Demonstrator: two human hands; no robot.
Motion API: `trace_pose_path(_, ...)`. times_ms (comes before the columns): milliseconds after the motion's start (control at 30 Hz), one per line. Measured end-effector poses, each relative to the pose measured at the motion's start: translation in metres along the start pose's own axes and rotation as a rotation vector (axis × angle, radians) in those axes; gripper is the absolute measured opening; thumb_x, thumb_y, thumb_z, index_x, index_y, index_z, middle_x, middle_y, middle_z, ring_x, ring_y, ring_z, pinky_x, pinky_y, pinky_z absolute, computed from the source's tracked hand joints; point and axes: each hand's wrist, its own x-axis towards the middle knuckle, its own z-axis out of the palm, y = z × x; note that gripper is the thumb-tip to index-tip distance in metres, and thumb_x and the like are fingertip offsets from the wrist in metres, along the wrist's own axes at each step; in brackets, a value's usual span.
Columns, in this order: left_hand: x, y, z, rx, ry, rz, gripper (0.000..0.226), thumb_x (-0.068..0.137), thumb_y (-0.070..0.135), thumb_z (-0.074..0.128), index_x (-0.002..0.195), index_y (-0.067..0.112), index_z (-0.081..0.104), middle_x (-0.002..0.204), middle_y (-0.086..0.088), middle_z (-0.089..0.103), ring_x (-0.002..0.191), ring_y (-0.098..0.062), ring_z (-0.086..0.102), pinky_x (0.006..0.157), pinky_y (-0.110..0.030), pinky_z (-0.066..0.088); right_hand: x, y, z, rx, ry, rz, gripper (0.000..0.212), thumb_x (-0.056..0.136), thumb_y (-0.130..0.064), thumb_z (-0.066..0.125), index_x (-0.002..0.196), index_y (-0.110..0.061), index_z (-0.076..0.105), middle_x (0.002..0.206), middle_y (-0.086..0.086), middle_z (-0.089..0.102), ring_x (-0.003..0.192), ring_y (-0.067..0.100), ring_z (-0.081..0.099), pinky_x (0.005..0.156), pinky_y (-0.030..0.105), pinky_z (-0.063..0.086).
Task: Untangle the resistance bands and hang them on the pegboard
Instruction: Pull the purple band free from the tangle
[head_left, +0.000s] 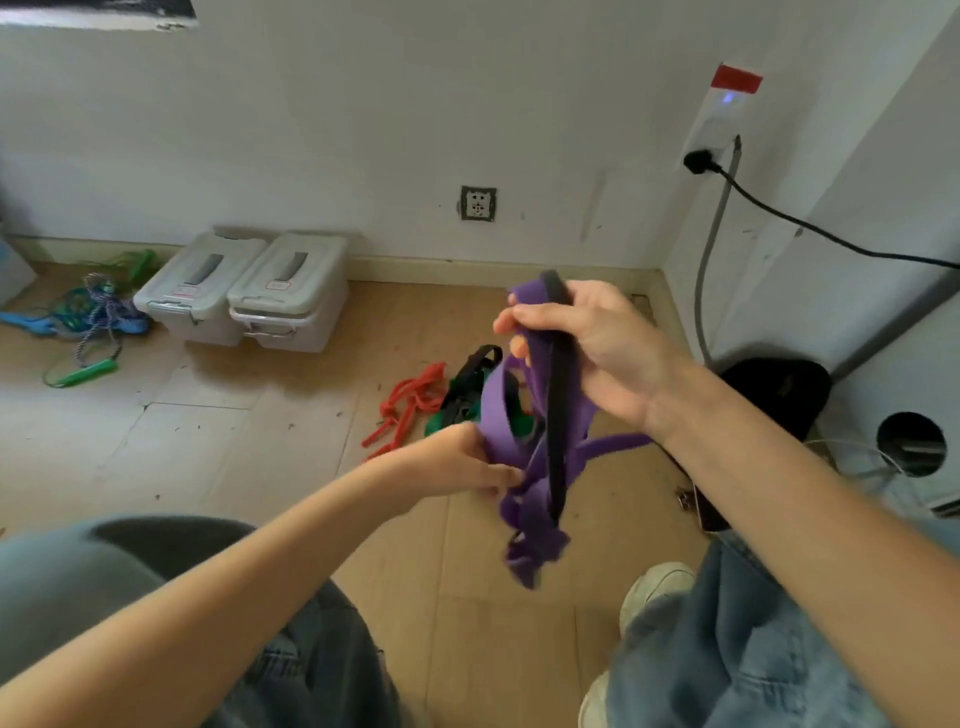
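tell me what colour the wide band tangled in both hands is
Purple band, wound with a thin black one; head view.

purple band (498, 415), black band (558, 405); red band (410, 402)

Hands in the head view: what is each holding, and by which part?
The right hand grips the top loops of a flat purple rubber band and a black band. The left hand pinches a purple strand at mid-tangle.
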Motion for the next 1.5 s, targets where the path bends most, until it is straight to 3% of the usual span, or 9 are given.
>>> trace_pose_path(233,0.035,-0.008,-0.008,-0.218,0.410,-0.052,0.035,0.088,0.014,0.055,0.112,-0.008,0.042,0.093,-0.017,0.067,0.080,-0.026,0.069,0.079,-0.049,0.056,-0.023,-0.014,-0.020,-0.097,-0.117,-0.066,0.011,0.089,0.004,0.046,0.082,-0.003,0.051,0.062,0.004,0.054,0.041,0.007,0.039,0.049,0.020,0.033)
trace_pose_path(433,0.024,-0.013,0.030,0.122,0.353,0.178,0.045,0.075,0.055,0.065,0.102,0.024,0.046,0.107,0.001,0.055,0.096,-0.018,0.058,0.075,-0.031,0.051,-0.029,-0.015,-0.011,-0.123,-0.202,-0.238,0.006,0.091,0.001,0.047,0.093,-0.002,0.051,0.068,0.004,0.056,0.046,0.008,0.043,0.054,0.023,0.040)
trace_pose_path(633,0.025,-0.011,0.000,0.102,0.384,0.114,0.007,0.089,0.018,0.056,0.083,0.019,0.059,0.078,-0.001,0.064,0.063,-0.006,0.059,0.056,-0.016,0.046,-0.019,-0.017,-0.025,-0.003,-0.038,-0.149,0.006,0.088,0.002,0.048,0.089,-0.001,0.052,0.066,0.005,0.055,0.042,0.006,0.041,0.047,0.015,0.038)
trace_pose_path(800,0.002,0.019,-0.049,-0.520,0.457,0.192,0.025,0.094,0.012,0.035,0.078,0.007,0.053,0.076,-0.014,0.051,0.069,-0.022,0.046,0.062,-0.030,0.036,-0.012,-0.006,-0.052,-0.751,0.084,0.236,0.018,0.086,-0.016,0.062,0.094,-0.001,0.060,0.071,0.009,0.058,0.057,0.013,0.057,0.051,0.021,0.045)
trace_pose_path(933,-0.020,0.049,-0.069,-0.947,0.407,0.367,0.021,0.087,0.009,0.029,0.071,0.017,0.039,0.067,0.000,0.035,0.060,-0.009,0.036,0.056,-0.021,0.033,-0.006,0.011,-0.055,-1.326,0.029,0.294,0.079,0.081,-0.038,0.068,0.143,-0.012,0.025,0.143,0.012,0.035,0.124,0.027,0.044,0.088,0.031,0.040)
trace_pose_path(1133,-0.038,0.070,-0.053,-1.047,0.155,0.512,0.012,0.070,0.015,0.048,0.060,0.017,0.055,0.069,-0.002,0.051,0.064,-0.014,0.051,0.067,-0.026,0.044,-0.009,0.042,-0.024,-0.978,-0.438,0.109,0.081,0.075,-0.038,0.075,0.141,-0.032,0.028,0.136,-0.010,0.048,0.117,0.003,0.049,0.087,0.013,0.044)
trace_pose_path(1300,-0.028,0.059,-0.075,-1.085,0.158,0.532,0.016,0.088,0.021,0.048,0.092,0.011,0.061,0.090,-0.006,0.066,0.086,-0.018,0.065,0.083,-0.033,0.054,-0.008,0.043,-0.004,-0.626,-0.050,-0.098,0.011,0.084,-0.014,0.067,0.090,-0.014,0.057,0.074,0.001,0.064,0.066,0.011,0.062,0.066,0.024,0.055)
trace_pose_path(1400,-0.019,0.042,-0.062,-0.565,0.169,0.382,0.043,0.083,0.046,0.058,0.119,0.021,0.056,0.115,0.005,0.065,0.107,-0.014,0.061,0.089,-0.025,0.050,-0.009,0.012,-0.008,-0.278,0.065,-0.113,0.005,0.088,-0.014,0.059,0.085,-0.010,0.058,0.061,0.000,0.064,0.060,0.013,0.063,0.059,0.025,0.055)
trace_pose_path(1500,-0.010,0.029,-0.004,-0.113,-0.049,0.288,0.045,0.079,0.030,0.072,0.116,0.033,0.047,0.108,0.019,0.059,0.100,-0.002,0.060,0.076,-0.012,0.052,-0.009,-0.009,-0.012,-0.096,0.066,-0.183,0.007,0.090,-0.016,0.056,0.087,-0.010,0.058,0.061,-0.001,0.065,0.063,0.013,0.064,0.063,0.026,0.055)
